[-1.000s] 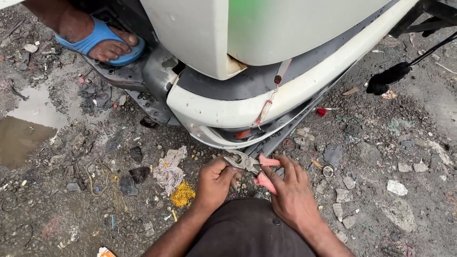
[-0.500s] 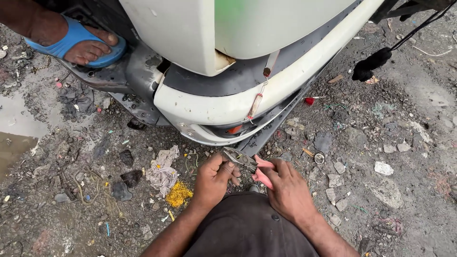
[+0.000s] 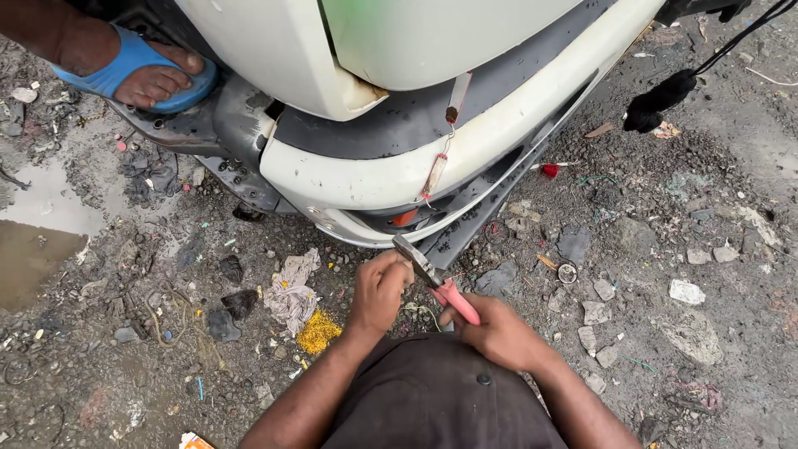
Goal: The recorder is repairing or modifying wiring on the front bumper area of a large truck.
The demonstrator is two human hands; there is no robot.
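Your right hand (image 3: 499,333) is wrapped tight around the pink handles of the pliers (image 3: 436,281), whose steel nose points to 11 o'clock toward the vehicle's underside. At 9 o'clock of the pliers, just beside them, your left hand (image 3: 378,291) is curled into a loose fist; you cannot tell what it pinches. Farther on, at 12 o'clock, sits the white bumper (image 3: 399,170), a thin wire (image 3: 439,162) running down across it. At 10 o'clock, well apart, a foot in a blue sandal (image 3: 137,71) rests on the frame.
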